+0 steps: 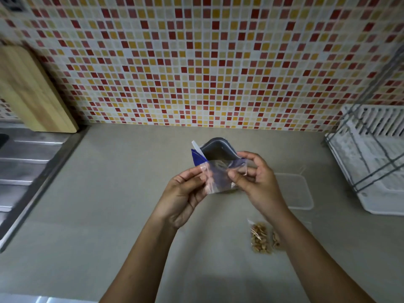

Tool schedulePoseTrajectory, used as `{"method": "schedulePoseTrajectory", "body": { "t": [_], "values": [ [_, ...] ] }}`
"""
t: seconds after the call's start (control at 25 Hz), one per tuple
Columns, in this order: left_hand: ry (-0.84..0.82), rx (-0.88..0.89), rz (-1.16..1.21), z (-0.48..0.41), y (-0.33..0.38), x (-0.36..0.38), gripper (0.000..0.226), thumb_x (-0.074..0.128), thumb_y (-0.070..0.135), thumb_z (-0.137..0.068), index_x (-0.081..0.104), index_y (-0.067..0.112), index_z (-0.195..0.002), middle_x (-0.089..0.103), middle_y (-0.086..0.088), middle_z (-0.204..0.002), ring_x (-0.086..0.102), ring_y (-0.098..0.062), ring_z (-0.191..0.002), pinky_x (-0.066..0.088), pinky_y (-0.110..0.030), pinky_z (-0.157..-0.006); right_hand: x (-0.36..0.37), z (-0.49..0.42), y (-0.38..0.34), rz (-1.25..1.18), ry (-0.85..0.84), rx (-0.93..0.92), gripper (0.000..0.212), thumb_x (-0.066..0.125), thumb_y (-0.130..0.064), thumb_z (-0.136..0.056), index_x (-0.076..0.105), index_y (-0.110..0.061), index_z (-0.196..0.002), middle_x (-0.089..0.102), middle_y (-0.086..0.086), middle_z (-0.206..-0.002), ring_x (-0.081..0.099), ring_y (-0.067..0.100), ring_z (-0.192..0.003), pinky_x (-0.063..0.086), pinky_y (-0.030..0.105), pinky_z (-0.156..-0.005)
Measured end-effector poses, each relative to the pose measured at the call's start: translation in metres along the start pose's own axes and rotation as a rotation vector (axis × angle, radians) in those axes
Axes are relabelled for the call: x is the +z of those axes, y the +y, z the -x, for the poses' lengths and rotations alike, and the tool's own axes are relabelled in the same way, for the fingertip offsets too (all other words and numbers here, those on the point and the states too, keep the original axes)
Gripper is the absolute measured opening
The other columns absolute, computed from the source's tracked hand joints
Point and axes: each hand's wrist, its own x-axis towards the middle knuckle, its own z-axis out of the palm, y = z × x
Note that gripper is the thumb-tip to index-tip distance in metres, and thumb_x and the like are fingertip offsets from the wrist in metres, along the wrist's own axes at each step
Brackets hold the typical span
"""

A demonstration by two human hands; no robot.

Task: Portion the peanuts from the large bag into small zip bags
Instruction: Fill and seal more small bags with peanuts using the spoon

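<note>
An empty clear small zip bag (220, 177) hangs above the counter between both hands. My left hand (185, 193) pinches its left edge near the top, and my right hand (255, 178) pinches its right edge. Behind it stands the large peanut bag (215, 149), blue outside and silver inside, its mouth open, with a white scoop handle (196, 147) sticking out at the left. Two small zip bags filled with peanuts (260, 238) lie flat on the counter near my right forearm, the right one partly hidden by the arm.
A clear plastic lid or container (299, 191) lies right of my right hand. A white dish rack (371, 160) stands at the far right. A steel sink drainboard (26, 162) and a wooden cutting board (28, 90) are on the left. Mosaic tiled wall behind.
</note>
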Motion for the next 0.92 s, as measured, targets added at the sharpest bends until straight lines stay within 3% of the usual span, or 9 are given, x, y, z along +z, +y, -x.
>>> {"method": "schedulePoseTrajectory", "body": {
  "t": [0.12, 0.32, 0.48, 0.56, 0.64, 0.72, 0.8, 0.92],
  "values": [
    [0.064, 0.091, -0.171, -0.001, 0.008, 0.01, 0.018, 0.05, -0.008, -0.088, 0.065, -0.002, -0.098, 0.072, -0.003, -0.069, 0.067, -0.009, -0.058, 0.054, -0.018, -0.054, -0.007, -0.005, -0.004, -0.055, 0.026, 0.01, 0.039, 0.071, -0.009, -0.079, 0.056, -0.025, -0.112, 0.072, 0.005, -0.09, 0.069, 0.013, -0.084, 0.054, 0.026, -0.072],
    [0.235, 0.389, -0.846, 0.0, 0.02, 0.015, 0.022, 0.06, -0.001, -0.085, 0.07, 0.019, -0.087, 0.072, -0.001, -0.077, 0.066, -0.013, -0.066, 0.058, -0.022, -0.067, -0.013, -0.011, -0.006, -0.135, 0.037, 0.024, 0.034, 0.066, -0.006, -0.083, 0.056, -0.03, -0.105, 0.07, 0.001, -0.077, 0.069, 0.019, -0.083, 0.053, 0.028, -0.071],
    [0.235, 0.417, -0.949, -0.003, 0.026, 0.019, 0.026, 0.059, 0.0, -0.084, 0.069, 0.024, -0.084, 0.072, -0.002, -0.08, 0.068, -0.019, -0.071, 0.059, -0.024, -0.069, -0.012, -0.014, -0.009, -0.284, 0.043, 0.096, 0.032, 0.057, -0.003, -0.088, 0.052, -0.023, -0.112, 0.074, 0.0, -0.075, 0.069, 0.007, -0.072, 0.055, 0.018, -0.065],
    [0.217, 0.391, -0.934, -0.005, 0.028, 0.023, 0.029, 0.057, -0.001, -0.084, 0.069, 0.025, -0.082, 0.071, -0.005, -0.082, 0.068, -0.022, -0.074, 0.06, -0.029, -0.071, -0.015, -0.014, -0.006, -0.093, 0.113, 0.034, 0.032, 0.055, -0.012, -0.091, 0.049, -0.022, -0.121, 0.072, 0.001, -0.098, 0.067, 0.006, -0.086, 0.053, 0.019, -0.075],
    [0.212, 0.364, -0.929, -0.007, 0.03, 0.027, 0.028, 0.057, -0.002, -0.084, 0.068, 0.024, -0.081, 0.071, -0.008, -0.082, 0.068, -0.023, -0.075, 0.06, -0.029, -0.071, -0.021, -0.013, -0.008, 0.294, 0.159, -0.149, 0.045, 0.06, -0.033, -0.088, 0.043, -0.026, -0.13, 0.052, -0.007, -0.13, 0.052, 0.002, -0.113, 0.045, 0.02, -0.092],
    [0.183, 0.318, -0.905, -0.009, 0.032, 0.03, 0.025, 0.058, -0.002, -0.084, 0.069, 0.02, -0.081, 0.07, -0.013, -0.08, 0.068, -0.025, -0.075, 0.06, -0.031, -0.071, -0.025, -0.012, -0.017, 0.548, 0.068, -0.331, 0.067, 0.064, -0.052, -0.079, 0.039, -0.027, -0.135, 0.037, -0.016, -0.138, 0.034, -0.003, -0.127, 0.035, 0.018, -0.1],
    [0.12, 0.279, -0.912, -0.01, 0.035, 0.034, 0.022, 0.059, -0.002, -0.084, 0.07, 0.017, -0.085, 0.07, -0.015, -0.081, 0.069, -0.027, -0.077, 0.06, -0.034, -0.073, -0.023, -0.013, -0.024, 0.78, -0.075, -0.476, 0.084, 0.064, -0.066, -0.07, 0.034, -0.029, -0.139, 0.031, -0.013, -0.147, 0.021, -0.004, -0.133, 0.022, 0.023, -0.11],
    [0.078, 0.267, -0.942, -0.011, 0.038, 0.042, 0.024, 0.061, -0.001, -0.083, 0.063, 0.016, -0.1, 0.071, -0.011, -0.079, 0.07, -0.026, -0.078, 0.06, -0.035, -0.074, -0.014, -0.018, -0.027, 0.955, -0.221, -0.482, 0.095, 0.064, -0.073, -0.062, 0.032, -0.031, -0.142, 0.033, -0.012, -0.149, 0.023, 0.001, -0.136, 0.007, 0.028, -0.114]
  ]
}}
